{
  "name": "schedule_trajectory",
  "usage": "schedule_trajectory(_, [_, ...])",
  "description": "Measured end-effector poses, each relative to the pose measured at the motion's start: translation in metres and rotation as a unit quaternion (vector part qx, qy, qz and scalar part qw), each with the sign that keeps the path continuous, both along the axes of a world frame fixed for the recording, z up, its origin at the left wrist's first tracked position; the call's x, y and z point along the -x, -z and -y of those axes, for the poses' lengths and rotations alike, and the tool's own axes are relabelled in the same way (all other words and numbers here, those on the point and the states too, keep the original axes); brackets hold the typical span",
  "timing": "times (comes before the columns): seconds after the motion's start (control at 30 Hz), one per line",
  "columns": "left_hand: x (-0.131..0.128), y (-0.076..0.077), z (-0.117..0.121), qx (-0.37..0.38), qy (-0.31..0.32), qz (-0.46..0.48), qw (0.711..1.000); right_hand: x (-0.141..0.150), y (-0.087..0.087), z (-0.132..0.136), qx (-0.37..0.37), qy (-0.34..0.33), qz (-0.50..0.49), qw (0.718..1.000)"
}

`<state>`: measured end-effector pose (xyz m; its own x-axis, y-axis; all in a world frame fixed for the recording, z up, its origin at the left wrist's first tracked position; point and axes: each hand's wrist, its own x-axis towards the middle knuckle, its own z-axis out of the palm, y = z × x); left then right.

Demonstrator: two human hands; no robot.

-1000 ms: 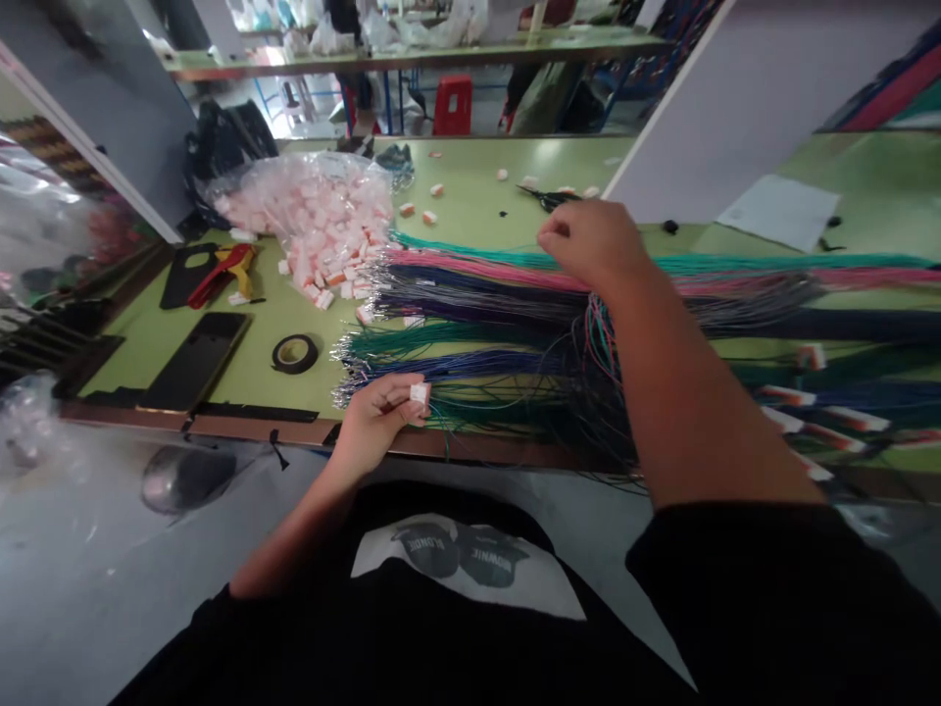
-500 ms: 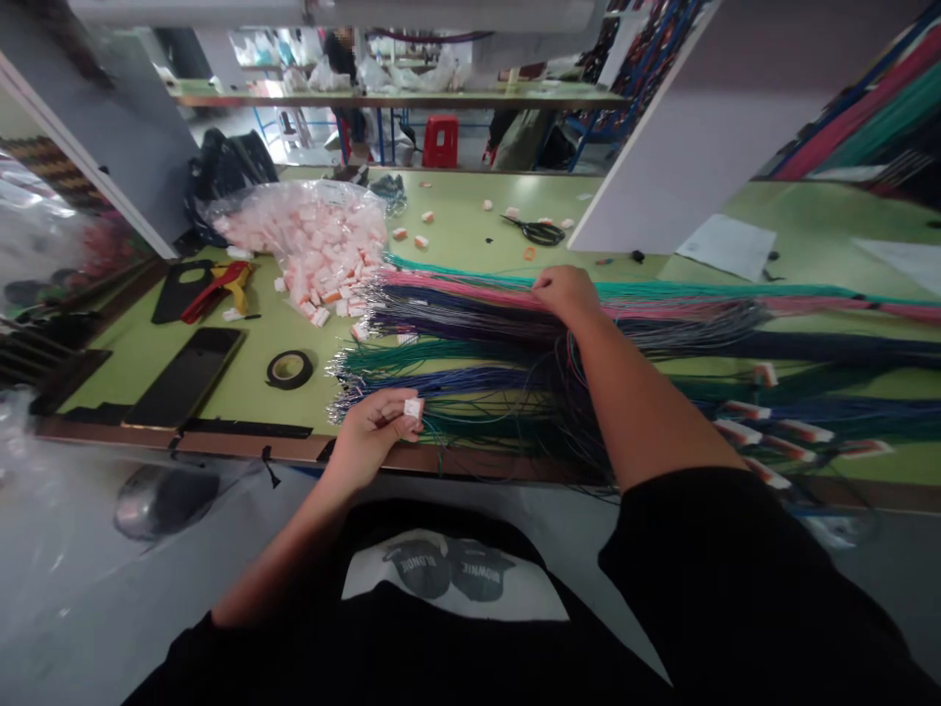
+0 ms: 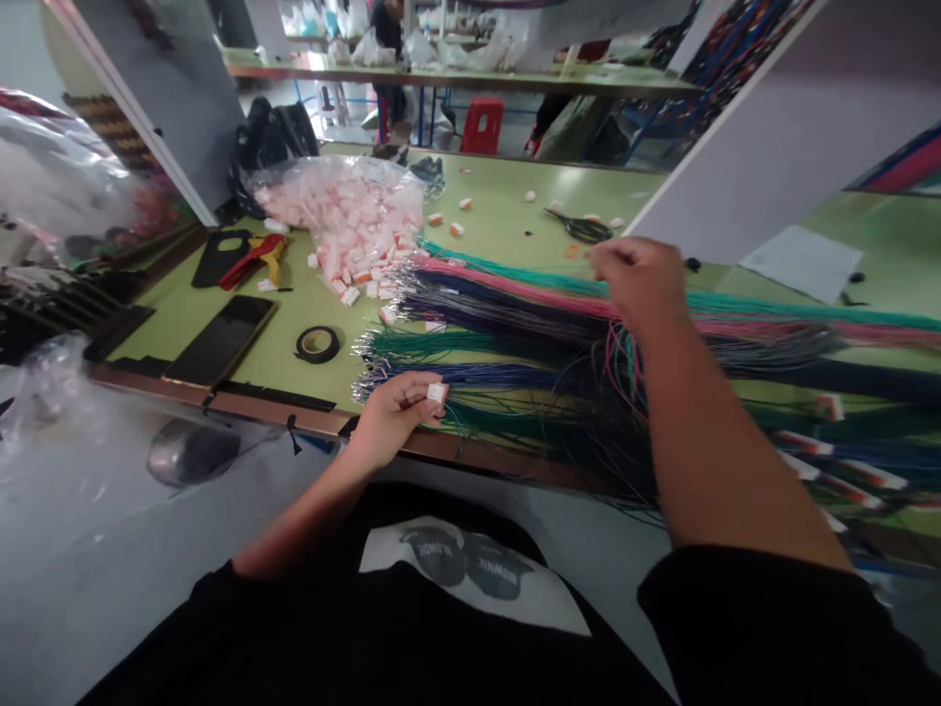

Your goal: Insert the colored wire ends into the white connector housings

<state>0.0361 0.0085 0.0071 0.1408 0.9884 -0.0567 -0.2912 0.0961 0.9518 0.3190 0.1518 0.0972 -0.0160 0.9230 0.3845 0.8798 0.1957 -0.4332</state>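
My left hand [image 3: 393, 414] rests at the near table edge, pinching a small white connector [image 3: 436, 392] between thumb and fingers. Bundles of coloured wires [image 3: 515, 324], teal, pink, grey, blue and green, lie across the green table [image 3: 242, 284]. My right hand [image 3: 641, 279] is closed above the teal and pink bundles, and thin pink and teal wires hang in a loop below it by my wrist. What its fingers pinch is too thin to see clearly.
A clear bag of pink and white connectors [image 3: 345, 211] sits at the back left, with loose ones scattered nearby. A black tape roll [image 3: 318, 344], a dark phone [image 3: 221, 339], scissors [image 3: 584, 228] and a white paper [image 3: 801, 263] lie on the table. A grey partition [image 3: 794, 118] stands at the right.
My right hand has risen from the pink bundle and shifted right, lifting thin wires with it. My left hand keeps the connector in the same place.
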Motion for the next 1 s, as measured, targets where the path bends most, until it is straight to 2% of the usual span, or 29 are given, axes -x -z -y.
schedule_trajectory(0.07, [0.000, 0.001, -0.001, 0.001, 0.000, 0.006, 1.000, 0.006, -0.008, 0.013, 0.003, 0.013, -0.060, 0.998])
schedule_trajectory(0.1, [0.001, 0.001, -0.001, 0.001, 0.000, 0.010, 1.000, 0.013, -0.010, 0.021, 0.021, -0.004, -0.072, 0.997])
schedule_trajectory(0.2, [0.001, 0.003, -0.003, 0.003, -0.001, 0.029, 1.000, 0.042, -0.009, 0.048, 0.091, -0.124, -0.039, 0.987])
schedule_trajectory(0.3, [0.003, 0.004, -0.003, 0.002, 0.001, 0.040, 0.999, 0.072, -0.001, 0.072, 0.135, -0.230, 0.003, 0.964])
schedule_trajectory(0.4, [0.004, 0.004, -0.004, -0.003, 0.007, 0.035, 0.999, 0.090, 0.010, 0.086, 0.158, -0.305, -0.014, 0.939])
schedule_trajectory(0.47, [0.005, 0.004, -0.004, -0.004, 0.010, 0.033, 0.999, 0.096, 0.017, 0.092, 0.181, -0.331, -0.049, 0.925])
schedule_trajectory(0.53, [0.005, 0.004, -0.003, -0.003, 0.011, 0.035, 0.999, 0.097, 0.022, 0.098, 0.185, -0.331, -0.083, 0.922])
schedule_trajectory(0.63, [0.005, 0.003, -0.003, -0.002, 0.012, 0.042, 0.999, 0.098, 0.028, 0.104, 0.151, -0.309, -0.099, 0.934])
schedule_trajectory(0.77, [0.005, 0.003, -0.003, -0.003, 0.011, 0.043, 0.999, 0.101, 0.030, 0.110, 0.096, -0.287, -0.034, 0.952])
schedule_trajectory(1.0, [0.006, 0.006, -0.004, -0.018, 0.019, 0.029, 0.999, 0.107, 0.031, 0.114, 0.101, -0.253, 0.067, 0.960])
